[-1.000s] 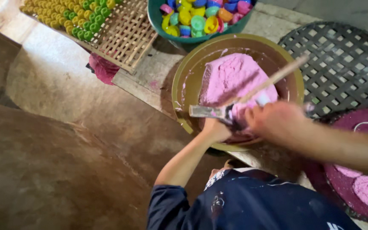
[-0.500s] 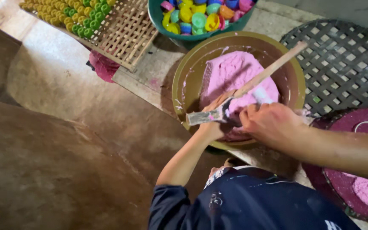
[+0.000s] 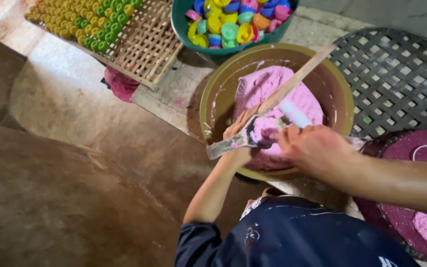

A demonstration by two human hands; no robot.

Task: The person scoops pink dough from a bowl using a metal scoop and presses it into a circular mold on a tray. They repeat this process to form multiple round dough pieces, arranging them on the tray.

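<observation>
The fingers of the left hand (image 3: 240, 133) curl around a small lump of pink dough (image 3: 263, 132), cupping it at the near rim of the olive bowl (image 3: 339, 94). The right hand (image 3: 315, 148) has its fingers closed on something at that same spot, most likely the flat scraper blade (image 3: 226, 146) that juts out to the left, smeared pink and grey; the grip itself is hidden behind the knuckles, so I cannot tell exactly what it clamps. A long wooden stick (image 3: 297, 81) slants up from between the hands across the bowl to its far rim.

Inside the bowl sits a large mound of pink dough (image 3: 273, 86), so most of the material looks unportioned. Beyond the bowl a teal tub (image 3: 184, 27) holds many coloured caps, and to its left a slatted bamboo tray (image 3: 149, 47) carries rows of yellow and green filled pieces, with much of the tray bare. A dark lattice tray (image 3: 396, 74) lies on the right, and a maroon tray (image 3: 411, 222) with pink patches sits nearest the right arm.
</observation>
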